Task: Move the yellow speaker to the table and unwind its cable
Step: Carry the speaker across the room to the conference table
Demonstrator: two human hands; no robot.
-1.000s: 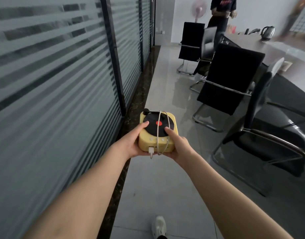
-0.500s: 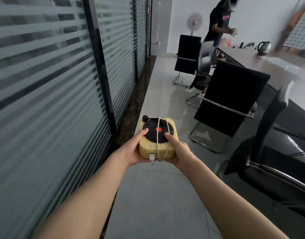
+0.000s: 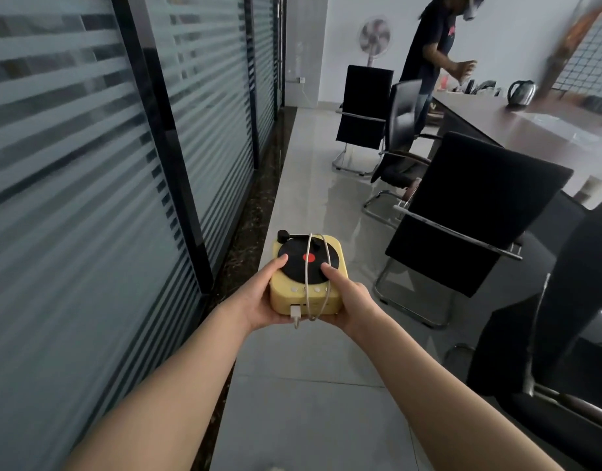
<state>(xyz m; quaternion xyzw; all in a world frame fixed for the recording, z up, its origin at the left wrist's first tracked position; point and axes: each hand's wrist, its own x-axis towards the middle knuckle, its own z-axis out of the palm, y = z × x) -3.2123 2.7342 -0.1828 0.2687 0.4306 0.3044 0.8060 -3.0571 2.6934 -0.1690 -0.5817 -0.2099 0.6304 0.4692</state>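
Observation:
The yellow speaker (image 3: 286,299), shaped like a small record player with a black disc and red centre, is held in front of me above the floor. A white cable (image 3: 308,263) is wound around it over the disc, and its plug hangs at the front edge. My left hand (image 3: 259,297) grips the speaker's left side with the thumb on the disc. My right hand (image 3: 350,299) grips the right side, thumb also on the disc. The long brown table (image 3: 537,137) stands to the right, beyond the chairs.
Frosted striped glass partitions (image 3: 89,198) run along the left. Black office chairs (image 3: 476,212) line the table's near side, another close at the right edge. A person (image 3: 432,52) stands at the table's far end near a kettle (image 3: 521,92) and a standing fan (image 3: 374,39).
I have walked forward along the aisle with the speaker in both hands. The chairs have slid closer and to the right, and the view has tilted upward.

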